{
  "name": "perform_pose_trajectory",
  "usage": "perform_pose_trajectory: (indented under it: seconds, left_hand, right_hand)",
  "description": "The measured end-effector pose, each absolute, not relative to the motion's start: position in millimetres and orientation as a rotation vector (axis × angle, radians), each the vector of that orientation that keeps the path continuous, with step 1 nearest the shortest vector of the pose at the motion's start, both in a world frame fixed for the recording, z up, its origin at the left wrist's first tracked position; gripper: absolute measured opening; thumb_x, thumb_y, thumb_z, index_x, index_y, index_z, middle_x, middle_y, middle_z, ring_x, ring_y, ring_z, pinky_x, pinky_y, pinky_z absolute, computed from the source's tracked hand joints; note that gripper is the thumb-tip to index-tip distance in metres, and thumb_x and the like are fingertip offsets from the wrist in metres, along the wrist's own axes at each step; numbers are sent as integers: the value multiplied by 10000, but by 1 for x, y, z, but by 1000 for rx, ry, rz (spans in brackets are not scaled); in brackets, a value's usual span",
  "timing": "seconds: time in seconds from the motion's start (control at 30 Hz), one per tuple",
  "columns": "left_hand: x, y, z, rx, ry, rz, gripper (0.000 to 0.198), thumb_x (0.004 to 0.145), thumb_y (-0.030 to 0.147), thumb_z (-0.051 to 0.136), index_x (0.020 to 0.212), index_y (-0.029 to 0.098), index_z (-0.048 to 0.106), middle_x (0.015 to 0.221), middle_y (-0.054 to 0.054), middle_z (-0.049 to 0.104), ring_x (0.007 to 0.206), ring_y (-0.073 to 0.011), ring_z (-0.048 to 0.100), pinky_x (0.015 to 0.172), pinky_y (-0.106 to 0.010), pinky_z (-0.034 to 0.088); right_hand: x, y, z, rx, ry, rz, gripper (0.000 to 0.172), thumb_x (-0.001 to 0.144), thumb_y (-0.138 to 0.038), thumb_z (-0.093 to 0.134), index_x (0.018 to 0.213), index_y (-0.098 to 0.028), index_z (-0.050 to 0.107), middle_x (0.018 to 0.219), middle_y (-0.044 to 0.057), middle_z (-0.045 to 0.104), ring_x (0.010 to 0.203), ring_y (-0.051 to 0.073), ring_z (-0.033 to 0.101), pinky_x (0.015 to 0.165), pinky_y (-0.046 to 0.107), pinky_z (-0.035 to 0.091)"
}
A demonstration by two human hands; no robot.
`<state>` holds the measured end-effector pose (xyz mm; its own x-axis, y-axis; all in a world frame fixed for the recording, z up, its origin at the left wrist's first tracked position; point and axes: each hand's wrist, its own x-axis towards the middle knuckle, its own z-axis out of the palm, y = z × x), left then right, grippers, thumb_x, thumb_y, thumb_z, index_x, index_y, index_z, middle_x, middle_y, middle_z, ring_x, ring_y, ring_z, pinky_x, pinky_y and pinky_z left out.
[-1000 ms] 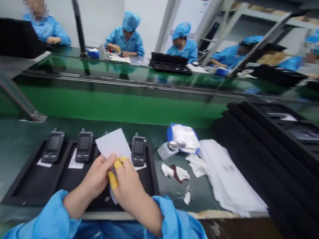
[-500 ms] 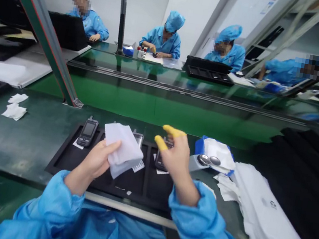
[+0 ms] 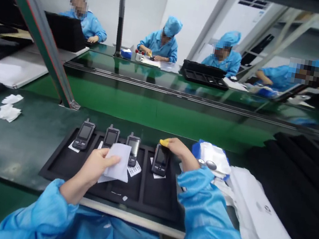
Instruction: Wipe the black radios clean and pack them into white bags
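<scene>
My left hand [image 3: 96,165] is closed on folded white paper [image 3: 119,162], thumb on top, held over the middle of a black compartment tray [image 3: 87,177]. My right hand [image 3: 175,146], with yellow finger cots, is closed around the top of the rightmost walkie-talkie [image 3: 160,161], its fingers hiding the antenna. That set lies at the tray's back edge above a small white label. To its left are three more black walkie-talkies with screens and stubby antennas: one at the far left [image 3: 84,134], another beside it [image 3: 111,137], and one [image 3: 133,150] partly behind the paper.
Right of the tray are a blue box of white wipes [image 3: 213,157], a stack of white bags [image 3: 266,216] and piled black trays [image 3: 294,193]. Crumpled tissues [image 3: 8,112] lie left near a metal post [image 3: 67,99]. Several co-workers in blue sit across the green bench [image 3: 149,109].
My right hand has moved from hovering with fingers spread to the top of the rightmost walkie-talkie. My left hand has lowered the paper slightly, uncovering more of the walkie-talkies behind it.
</scene>
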<state>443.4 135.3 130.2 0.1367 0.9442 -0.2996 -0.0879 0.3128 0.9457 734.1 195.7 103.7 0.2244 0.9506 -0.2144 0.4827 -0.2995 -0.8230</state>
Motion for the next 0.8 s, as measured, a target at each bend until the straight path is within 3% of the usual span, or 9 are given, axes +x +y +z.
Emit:
perform_pose_trajectory:
  seconds: [0.07,0.17,0.27,0.37,0.53,0.7,0.8]
  left_hand:
    - [443,135,130,962,1161,977,472,328,466,873,560,119,652,507,-13,623,456,-111,527,462,-218,396]
    - [440,132,133,988,1085,972,498,451,578,806,550,116,649,501,-27,616,457,-111,520,471,-221,392]
    - [437,133,136,982,1036,942,490,396,531,845,597,120,671,550,-35,648,498,-122,553,506,-224,415]
    - [436,135,138,948,1062,978,490,293,443,890,588,131,654,550,-15,644,499,-121,555,498,-219,414]
    - [438,139,140,992,1015,995,480,483,555,816,598,119,655,521,-26,629,478,-118,536,480,-217,401]
    - [441,140,147,1068,984,1061,398,392,342,882,676,134,697,648,-32,699,582,-150,608,571,-236,464]
    - [444,138,149,1113,1026,1060,406,437,419,861,677,134,701,620,-30,687,569,-162,603,556,-254,469]
  right_hand:
    - [732,187,107,-1829,-1296,958,211,653,-328,733,566,-148,667,632,31,689,629,162,618,666,305,502]
    - [728,167,113,-1752,-1263,868,173,587,-353,712,578,-182,694,693,47,720,690,189,638,697,322,497]
    - [726,147,121,-1696,-1217,707,200,537,-401,706,569,-203,694,708,58,714,731,213,630,744,359,480]
    - [725,130,133,-1622,-1142,530,259,552,-474,683,600,-219,681,722,42,693,755,206,606,768,367,463]
    - [713,113,162,-1358,-1010,344,243,597,-448,706,577,-219,626,617,-18,608,648,151,528,692,326,423]
    - [690,107,189,-1108,-893,373,241,598,-407,747,576,-215,604,599,-38,580,610,123,517,622,284,420]
    - [673,112,209,-889,-809,275,256,631,-406,740,594,-223,565,635,-36,583,625,122,538,629,286,461]
